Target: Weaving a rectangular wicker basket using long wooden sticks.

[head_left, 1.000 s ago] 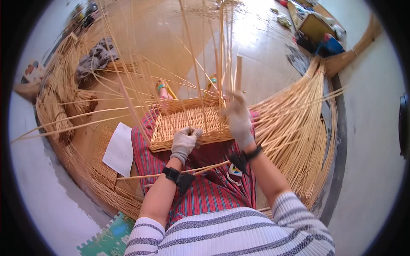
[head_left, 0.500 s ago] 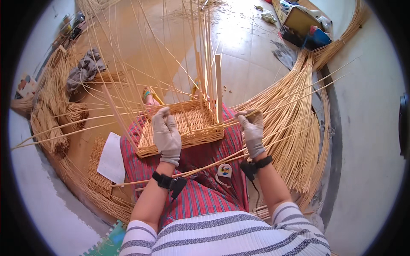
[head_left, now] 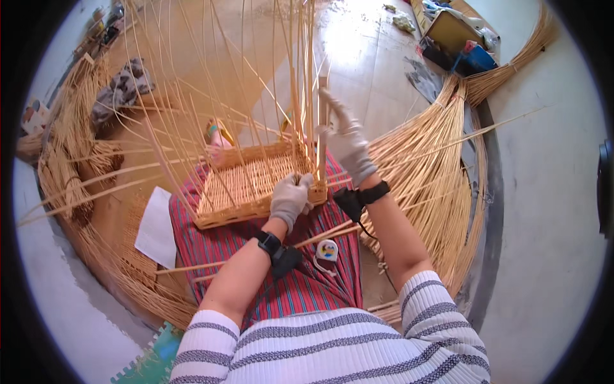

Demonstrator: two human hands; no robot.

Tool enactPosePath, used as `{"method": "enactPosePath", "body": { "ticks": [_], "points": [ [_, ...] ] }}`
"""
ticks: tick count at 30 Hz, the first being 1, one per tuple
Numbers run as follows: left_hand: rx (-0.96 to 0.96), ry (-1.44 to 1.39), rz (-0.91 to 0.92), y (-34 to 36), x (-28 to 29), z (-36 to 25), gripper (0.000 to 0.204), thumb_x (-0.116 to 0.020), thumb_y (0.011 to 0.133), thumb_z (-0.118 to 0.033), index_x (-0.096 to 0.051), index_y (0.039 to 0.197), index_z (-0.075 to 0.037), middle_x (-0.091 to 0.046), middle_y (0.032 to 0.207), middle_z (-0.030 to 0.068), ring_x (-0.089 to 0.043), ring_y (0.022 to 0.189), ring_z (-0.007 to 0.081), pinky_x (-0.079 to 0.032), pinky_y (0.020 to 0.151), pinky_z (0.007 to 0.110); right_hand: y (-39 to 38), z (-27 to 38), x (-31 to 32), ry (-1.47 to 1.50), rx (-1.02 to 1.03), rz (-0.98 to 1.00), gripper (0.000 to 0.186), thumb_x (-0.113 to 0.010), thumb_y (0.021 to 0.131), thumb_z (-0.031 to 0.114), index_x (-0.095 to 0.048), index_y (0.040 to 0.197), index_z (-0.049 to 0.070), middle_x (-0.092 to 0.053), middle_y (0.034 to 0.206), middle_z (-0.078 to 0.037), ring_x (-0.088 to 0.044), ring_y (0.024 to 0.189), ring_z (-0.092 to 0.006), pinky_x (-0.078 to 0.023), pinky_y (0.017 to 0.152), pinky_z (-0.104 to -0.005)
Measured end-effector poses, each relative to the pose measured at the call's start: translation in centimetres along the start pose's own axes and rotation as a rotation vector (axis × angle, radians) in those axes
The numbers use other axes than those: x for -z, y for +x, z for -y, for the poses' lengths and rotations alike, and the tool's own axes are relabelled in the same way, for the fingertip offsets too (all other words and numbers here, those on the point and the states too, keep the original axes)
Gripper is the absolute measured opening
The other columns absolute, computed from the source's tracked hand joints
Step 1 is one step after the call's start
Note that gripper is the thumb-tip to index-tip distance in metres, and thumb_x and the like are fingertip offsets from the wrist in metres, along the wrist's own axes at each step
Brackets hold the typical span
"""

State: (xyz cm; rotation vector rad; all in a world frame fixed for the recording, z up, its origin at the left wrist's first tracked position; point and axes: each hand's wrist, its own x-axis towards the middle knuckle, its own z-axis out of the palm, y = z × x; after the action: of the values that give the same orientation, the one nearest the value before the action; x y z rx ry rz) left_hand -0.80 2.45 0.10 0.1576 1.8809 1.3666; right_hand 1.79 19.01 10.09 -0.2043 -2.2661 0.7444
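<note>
One wicker basket point(head_left: 220, 192) on the lap point(head_left: 307, 291), its near rim point(head_left: 233, 214) now gripped toward the right end by the left hand point(head_left: 291, 197), just lowered, fingers closed. Right hand point(head_left: 348, 144), off the long side strand point(head_left: 505, 123), now raised beside an upright stake point(head_left: 322, 160), fingers spread. Seemingly steadies that edge while freeing the right hand.

No words or numbers could be read; a white rounded case point(head_left: 327, 249) on the striped cloth point(head_left: 307, 293) bore a coloured emblem point(head_left: 327, 252).

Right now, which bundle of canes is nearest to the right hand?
The wide, fanned bundle right of the right hand; other bundles are farther, at far left and upper right.
</note>
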Motion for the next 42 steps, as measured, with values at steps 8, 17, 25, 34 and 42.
{"method": "enactPosePath", "body": {
  "ticks": [8,17,25,34,42],
  "points": [
    [-0.206,-0.124,0.163,-1.6,2.7,1.4,0.051,-0.063,0.100,-0.038,-0.047,0.138,-0.008,-0.068,0.110,0.0148,-0.070,0.070,0.0194,-0.058,0.056,0.032,-13.5,4.7,3.0,0.050,-0.207,0.796,0.021,-0.073,0.080,0.020,-0.075,0.100,0.014,-0.072,0.095,-0.007,-0.066,0.099,-0.0302,-0.051,0.092,-0.0420],
    [-0.463,0.823,0.095,-15.1,22.6,5.5,0.023,-0.061,0.092,-0.013,-0.068,0.114,-0.010,-0.072,0.103,0.0136,-0.070,0.098,0.0261,-0.055,0.083,0.037,-15.2,5.1,1.2,-0.162,-0.261,0.425,0.014,-0.078,0.077,0.016,-0.069,0.085,0.009,-0.068,0.083,-0.010,-0.065,0.088,-0.0315,-0.051,0.078,-0.0429],
    [-0.878,0.635,-0.491,-14.5,25.8,6.6,0.024,-0.061,0.083,0.012,-0.074,0.095,-0.004,-0.062,0.101,0.0062,-0.062,0.101,0.0205,-0.053,0.088,0.030,-15.9,13.3,-8.3,1.442,-1.214,0.448,0.038,-0.059,0.103,0.036,-0.056,0.130,0.009,-0.066,0.115,-0.007,-0.068,0.101,-0.0216,-0.055,0.090,-0.0348],
    [-0.634,-0.142,-1.007,-8.7,28.4,10.6,0.049,-0.047,0.106,-0.022,-0.043,0.149,0.001,-0.038,0.157,0.0175,-0.039,0.143,0.0284,-0.032,0.119,0.039,-14.5,26.7,-12.0,1.092,-0.299,0.495,0.035,-0.049,0.107,0.032,-0.068,0.119,0.005,-0.068,0.121,-0.019,-0.067,0.114,-0.0310,-0.052,0.100,-0.0351],
    [-0.775,-0.247,-0.386,-9.2,26.8,9.2,0.053,-0.046,0.104,-0.028,-0.045,0.148,0.002,-0.047,0.150,0.0201,-0.040,0.144,0.0308,-0.018,0.124,0.046,-15.0,30.1,-13.8,0.948,0.253,0.526,0.030,-0.058,0.096,0.033,-0.061,0.089,0.004,-0.058,0.107,-0.021,-0.061,0.098,-0.0394,-0.055,0.082,-0.0449]
  ]
}}
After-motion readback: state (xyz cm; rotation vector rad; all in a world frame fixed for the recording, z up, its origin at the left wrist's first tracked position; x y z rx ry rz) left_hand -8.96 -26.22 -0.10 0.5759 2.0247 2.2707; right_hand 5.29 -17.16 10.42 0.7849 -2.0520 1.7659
